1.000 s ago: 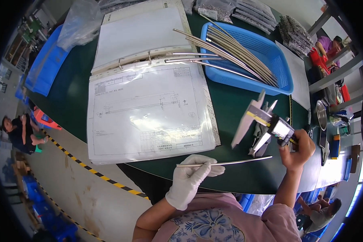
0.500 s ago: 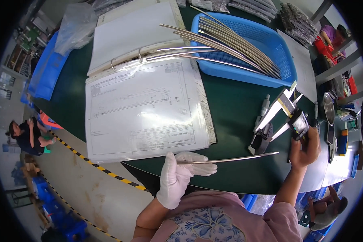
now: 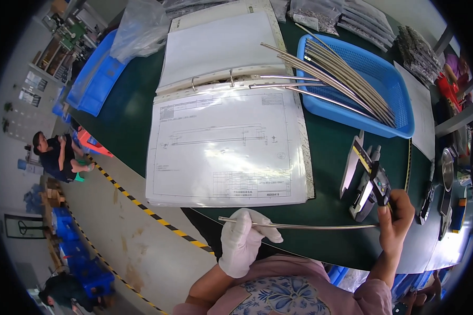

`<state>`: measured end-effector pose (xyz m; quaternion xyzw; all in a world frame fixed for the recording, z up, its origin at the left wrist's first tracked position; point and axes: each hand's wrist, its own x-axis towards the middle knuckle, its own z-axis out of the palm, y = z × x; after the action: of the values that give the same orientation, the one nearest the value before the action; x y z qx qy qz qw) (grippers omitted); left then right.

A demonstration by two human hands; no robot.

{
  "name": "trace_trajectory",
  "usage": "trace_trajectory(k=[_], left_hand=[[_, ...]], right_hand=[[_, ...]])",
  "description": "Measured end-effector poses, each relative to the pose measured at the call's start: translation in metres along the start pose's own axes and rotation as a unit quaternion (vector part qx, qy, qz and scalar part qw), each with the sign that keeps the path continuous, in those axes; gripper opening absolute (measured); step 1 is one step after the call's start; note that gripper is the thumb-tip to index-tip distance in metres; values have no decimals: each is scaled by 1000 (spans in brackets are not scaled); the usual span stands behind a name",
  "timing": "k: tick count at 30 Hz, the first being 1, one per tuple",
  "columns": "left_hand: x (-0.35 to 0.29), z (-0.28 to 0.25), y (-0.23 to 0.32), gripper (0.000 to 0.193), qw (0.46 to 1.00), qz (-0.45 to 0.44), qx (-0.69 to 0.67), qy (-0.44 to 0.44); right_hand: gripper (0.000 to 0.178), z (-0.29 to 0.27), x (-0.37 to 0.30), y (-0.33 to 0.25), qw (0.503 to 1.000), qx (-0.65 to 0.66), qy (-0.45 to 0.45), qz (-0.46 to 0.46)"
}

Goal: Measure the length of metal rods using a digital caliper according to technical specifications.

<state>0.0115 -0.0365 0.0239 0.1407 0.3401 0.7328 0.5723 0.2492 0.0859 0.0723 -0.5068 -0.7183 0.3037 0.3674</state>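
Observation:
My left hand [image 3: 242, 244], in a white glove, is closed on a thin metal rod [image 3: 320, 227] near its left end. The rod lies level above the table's near edge, and its far right end comes up close to my bare right hand [image 3: 396, 223]. That hand grips a digital caliper [image 3: 372, 170] with its jaws pointing away from me. Beneath the caliper, partly hidden, a micrometer [image 3: 361, 202] rests on the green table [image 3: 331, 157]. An open ring binder [image 3: 226, 157] with a technical drawing in a clear sleeve lies ahead of my left hand.
Several metal rods fill a blue perforated basket [image 3: 362, 126], some jutting over the binder. Bagged parts [image 3: 315, 17] line the far edge. A blue tray [image 3: 92, 89] with clear plastic is at far left. One person [image 3: 58, 157] sits beyond the striped floor tape.
The whole view has swung, shifting the table contents rightward. The rod's left end now sticks out past my glove, and its right end is nearer my right hand. The caliper has turned more upright.

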Motion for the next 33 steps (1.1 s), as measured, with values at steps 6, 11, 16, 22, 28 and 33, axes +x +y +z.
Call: trace_trajectory(k=[6, 11, 16, 22, 28, 33], left_hand=[[4, 5, -8, 44, 983, -118, -62, -125], [11, 26, -21, 47, 954, -199, -47, -221], [16, 33, -34, 43, 943, -204, -34, -260], [18, 23, -24, 37, 957, -169, 37, -231], [16, 17, -14, 31, 972, -164, 54, -162], [9, 19, -8, 29, 983, -74, 158, -62]], right_hand=[[44, 8, 0, -7, 999, 20, -47, 6], [44, 23, -3, -15, 996, -9, -82, -23], [44, 34, -5, -23, 992, -24, -116, -38], [44, 35, -2, -17, 993, -50, -95, -42], [47, 26, 5, -7, 995, -60, -25, -80], [44, 22, 4, 0, 943, -138, -84, -289]])
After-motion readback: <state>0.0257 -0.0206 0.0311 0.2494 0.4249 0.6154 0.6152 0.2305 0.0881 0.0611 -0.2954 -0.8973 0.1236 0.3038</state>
